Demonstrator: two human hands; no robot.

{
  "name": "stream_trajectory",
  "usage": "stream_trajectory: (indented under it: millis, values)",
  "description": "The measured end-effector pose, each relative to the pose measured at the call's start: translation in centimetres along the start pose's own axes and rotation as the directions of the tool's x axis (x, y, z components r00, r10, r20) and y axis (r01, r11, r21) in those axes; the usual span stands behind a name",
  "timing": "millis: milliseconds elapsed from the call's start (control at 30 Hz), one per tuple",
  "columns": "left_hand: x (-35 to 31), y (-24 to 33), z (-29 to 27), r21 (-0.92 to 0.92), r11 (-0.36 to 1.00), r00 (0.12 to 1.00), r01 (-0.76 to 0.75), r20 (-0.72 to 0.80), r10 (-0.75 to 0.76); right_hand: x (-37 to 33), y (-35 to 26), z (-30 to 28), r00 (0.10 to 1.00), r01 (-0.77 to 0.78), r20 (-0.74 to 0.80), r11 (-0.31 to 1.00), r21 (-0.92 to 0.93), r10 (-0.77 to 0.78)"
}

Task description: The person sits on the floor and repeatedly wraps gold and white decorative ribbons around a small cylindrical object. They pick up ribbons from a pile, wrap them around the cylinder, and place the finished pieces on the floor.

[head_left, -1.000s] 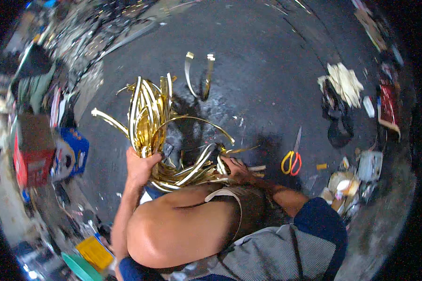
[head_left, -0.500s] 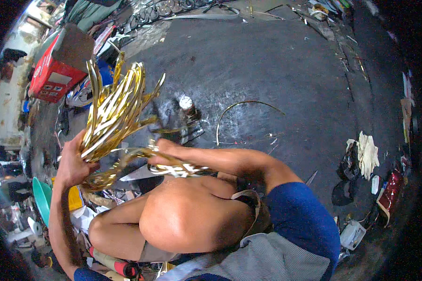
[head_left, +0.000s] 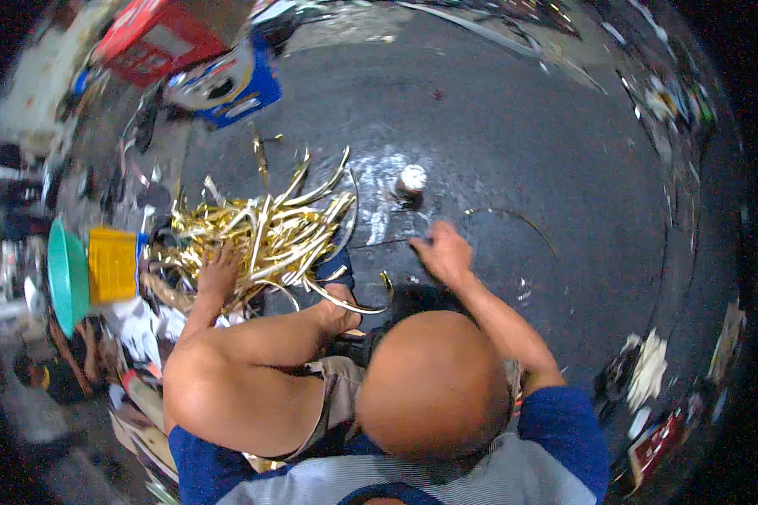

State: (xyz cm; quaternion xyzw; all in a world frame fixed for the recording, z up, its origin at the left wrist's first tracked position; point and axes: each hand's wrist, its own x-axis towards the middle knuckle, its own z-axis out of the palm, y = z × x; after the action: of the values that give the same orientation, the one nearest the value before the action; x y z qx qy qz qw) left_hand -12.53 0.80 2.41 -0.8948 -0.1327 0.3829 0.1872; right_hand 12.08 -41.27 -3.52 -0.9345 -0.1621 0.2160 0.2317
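Note:
A loose heap of shiny gold and white strips [head_left: 269, 231] lies in front of my left leg, some ends curling over my foot. My left hand [head_left: 219, 268] is on the heap's near left side, its fingers stretched out over the strips. My right hand [head_left: 448, 254] is low over the dark floor, thumb apart from the fingers; nothing shows in it, though it is somewhat blurred. Just beyond it stands a small can-like container with a whitish top [head_left: 412, 178]. A single thin curved strip [head_left: 514, 217] lies to its right.
At the far left are a red box [head_left: 164, 42] and a blue-and-white container [head_left: 240, 84]. A green basin [head_left: 67, 278] and a yellow container [head_left: 114, 265] stand on my left. A pale cloth [head_left: 647, 370] lies at the right on the dark floor [head_left: 497, 126].
The strips, held up in my left hand before, now lie spread on the floor. My right hand has left the strips and moved right. The view has shifted.

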Motion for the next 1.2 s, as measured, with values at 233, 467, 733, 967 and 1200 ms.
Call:
stream_trajectory:
  millis: [233, 467, 733, 967, 1200]
  values:
    - [-2.7, 12.7, -13.1, -0.599, 0.576, 0.694, -0.556, -0.716, -0.073, 2.2, 4.7, 4.8, 0.996, 0.013, 0.089, 0.993, -0.113, -0.002]
    - [-0.1, 15.0, -18.5, -0.786, -0.099, 0.7, -0.61, -0.593, 0.397, -0.1, -10.0, -5.7, 0.548, 0.513, 0.448, 0.707, 0.487, -0.706]
    - [-8.0, 1.3, -21.9, -0.748, 0.289, 0.796, -0.597, -0.597, 0.1, 4.0, -12.7, -17.9, 0.778, 0.283, 0.302, 0.736, 0.615, -0.551]
    - [1.6, 1.9, -17.6, -0.73, 0.47, 0.829, -0.496, -0.559, 0.007, 9.8, 0.0, -8.4, 0.919, 0.378, 0.003, 0.884, 0.275, -0.394]
    - [11.6, 15.9, -17.4, -0.956, -0.216, 0.96, -0.199, -0.234, 0.153, 10.8, -1.6, -0.5, 0.968, 0.237, -0.202, 0.804, 0.545, -0.148]
